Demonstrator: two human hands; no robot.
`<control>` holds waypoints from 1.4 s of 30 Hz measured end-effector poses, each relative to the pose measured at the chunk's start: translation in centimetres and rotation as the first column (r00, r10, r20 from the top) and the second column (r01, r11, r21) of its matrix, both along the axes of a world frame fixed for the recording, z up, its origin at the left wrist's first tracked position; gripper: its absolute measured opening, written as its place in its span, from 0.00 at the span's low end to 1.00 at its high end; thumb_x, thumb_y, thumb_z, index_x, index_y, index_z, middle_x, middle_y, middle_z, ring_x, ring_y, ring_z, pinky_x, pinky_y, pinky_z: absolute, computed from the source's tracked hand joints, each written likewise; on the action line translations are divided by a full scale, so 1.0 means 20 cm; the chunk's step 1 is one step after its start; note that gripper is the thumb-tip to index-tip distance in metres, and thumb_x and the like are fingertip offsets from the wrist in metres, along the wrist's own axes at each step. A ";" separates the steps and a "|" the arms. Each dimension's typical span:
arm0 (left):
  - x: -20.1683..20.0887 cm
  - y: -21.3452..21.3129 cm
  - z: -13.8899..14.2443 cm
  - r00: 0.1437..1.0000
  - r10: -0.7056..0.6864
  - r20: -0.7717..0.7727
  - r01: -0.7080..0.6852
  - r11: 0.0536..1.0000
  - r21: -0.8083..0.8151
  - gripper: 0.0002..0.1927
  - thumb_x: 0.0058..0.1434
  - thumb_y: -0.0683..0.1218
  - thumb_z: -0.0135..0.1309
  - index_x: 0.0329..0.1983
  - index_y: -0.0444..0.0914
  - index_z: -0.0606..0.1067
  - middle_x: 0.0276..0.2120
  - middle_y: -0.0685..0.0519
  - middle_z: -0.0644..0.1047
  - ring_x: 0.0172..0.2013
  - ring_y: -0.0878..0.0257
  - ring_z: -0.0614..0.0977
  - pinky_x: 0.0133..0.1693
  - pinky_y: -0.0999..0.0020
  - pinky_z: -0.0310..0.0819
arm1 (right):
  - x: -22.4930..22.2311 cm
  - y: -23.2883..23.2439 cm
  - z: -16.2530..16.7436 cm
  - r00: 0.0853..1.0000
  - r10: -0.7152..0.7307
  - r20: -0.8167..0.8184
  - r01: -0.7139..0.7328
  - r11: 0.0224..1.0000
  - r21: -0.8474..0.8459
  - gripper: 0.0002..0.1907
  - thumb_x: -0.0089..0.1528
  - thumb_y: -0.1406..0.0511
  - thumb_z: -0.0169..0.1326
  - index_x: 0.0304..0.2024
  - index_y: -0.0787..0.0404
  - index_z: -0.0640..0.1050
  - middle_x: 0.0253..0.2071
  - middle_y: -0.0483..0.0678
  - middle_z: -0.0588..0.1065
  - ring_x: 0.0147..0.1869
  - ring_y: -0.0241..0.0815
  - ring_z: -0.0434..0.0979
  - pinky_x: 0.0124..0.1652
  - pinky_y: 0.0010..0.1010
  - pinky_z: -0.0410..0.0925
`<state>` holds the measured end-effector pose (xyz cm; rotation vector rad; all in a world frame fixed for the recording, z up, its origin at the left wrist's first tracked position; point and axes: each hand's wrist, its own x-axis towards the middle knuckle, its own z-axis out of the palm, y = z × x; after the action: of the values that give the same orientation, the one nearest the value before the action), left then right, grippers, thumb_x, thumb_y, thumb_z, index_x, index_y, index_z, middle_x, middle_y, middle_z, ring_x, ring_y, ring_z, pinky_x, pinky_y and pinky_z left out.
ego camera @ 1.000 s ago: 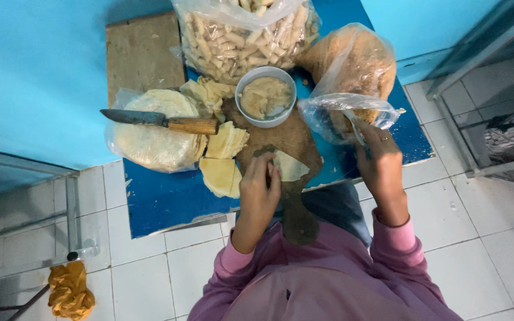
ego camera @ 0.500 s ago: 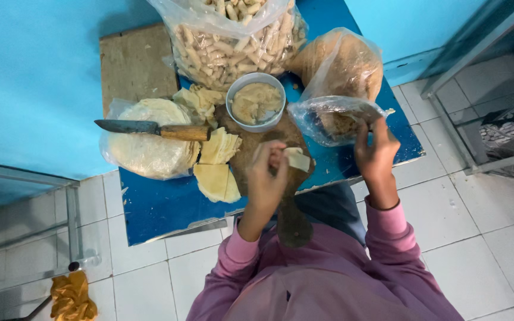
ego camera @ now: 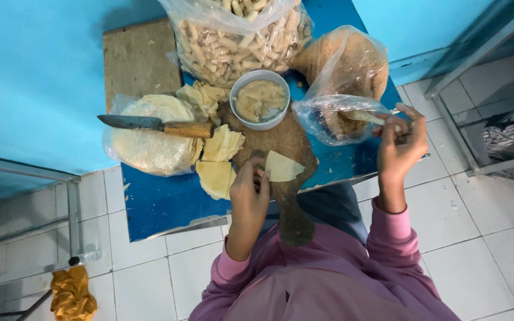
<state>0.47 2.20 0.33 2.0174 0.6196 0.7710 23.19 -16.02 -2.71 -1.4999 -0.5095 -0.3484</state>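
Your left hand (ego camera: 250, 191) is pinching a wrapper (ego camera: 282, 167) on the board (ego camera: 287, 178); it may tear. Your right hand (ego camera: 398, 142) is gripping a spoon (ego camera: 364, 116) in the bag (ego camera: 334, 119); filling may spill. The knife (ego camera: 156, 125) is overhanging, risking a fall.

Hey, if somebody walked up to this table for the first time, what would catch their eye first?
Probably the big clear bag of pale rolled sticks at the far edge of the blue table. Next, the knife lying across a bagged stack of round wrappers on the left, and the left hand pinching a triangular wrapper on the wooden board.
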 end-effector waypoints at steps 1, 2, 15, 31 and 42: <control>-0.01 0.00 0.01 1.000 0.004 -0.013 -0.004 1.000 0.005 0.12 0.63 0.36 0.55 0.50 0.34 0.74 0.31 0.46 0.77 0.27 0.56 0.82 0.29 0.62 0.75 | 0.00 -0.02 0.00 1.000 -0.001 -0.021 0.001 1.000 0.016 0.12 0.74 0.79 0.48 0.59 0.70 0.70 0.45 0.59 0.82 0.37 0.35 0.79 0.39 0.24 0.73; -0.01 -0.01 0.01 1.000 0.022 -0.012 -0.021 0.999 0.039 0.12 0.62 0.36 0.55 0.50 0.34 0.74 0.31 0.46 0.77 0.28 0.55 0.82 0.30 0.61 0.75 | -0.01 -0.03 0.00 0.999 -0.002 -0.041 0.003 0.999 0.032 0.11 0.74 0.79 0.48 0.59 0.70 0.69 0.45 0.60 0.82 0.37 0.36 0.79 0.39 0.24 0.72; -0.02 -0.01 0.00 0.998 0.042 0.052 -0.047 0.993 0.111 0.14 0.61 0.34 0.56 0.51 0.32 0.75 0.32 0.46 0.76 0.31 0.56 0.81 0.35 0.62 0.75 | -0.42 0.10 -0.14 0.880 0.439 -0.181 -0.445 0.896 0.009 0.12 0.71 0.77 0.49 0.56 0.66 0.69 0.47 0.59 0.81 0.38 0.36 0.79 0.37 0.26 0.73; 0.01 -0.01 -0.02 0.989 -0.003 0.145 -0.004 0.999 0.048 0.13 0.65 0.36 0.57 0.52 0.32 0.75 0.34 0.48 0.77 0.31 0.63 0.80 0.33 0.70 0.76 | -0.39 0.01 -0.14 0.705 0.377 0.601 -0.244 0.924 -0.294 0.16 0.60 0.84 0.49 0.48 0.66 0.70 0.42 0.61 0.79 0.45 0.59 0.85 0.40 0.41 0.79; 0.01 -0.01 0.00 0.988 -0.111 0.105 0.085 0.971 0.222 0.07 0.64 0.34 0.54 0.46 0.31 0.74 0.39 0.43 0.75 0.39 0.47 0.80 0.40 0.57 0.73 | -0.21 0.07 0.06 0.796 0.007 0.605 0.374 0.781 -0.501 0.25 0.59 0.73 0.64 0.57 0.67 0.70 0.54 0.62 0.75 0.57 0.61 0.74 0.55 0.50 0.66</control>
<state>0.61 1.92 0.37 2.1646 0.3782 0.9223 18.97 -14.58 -1.45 -2.0826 -1.0306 -0.8959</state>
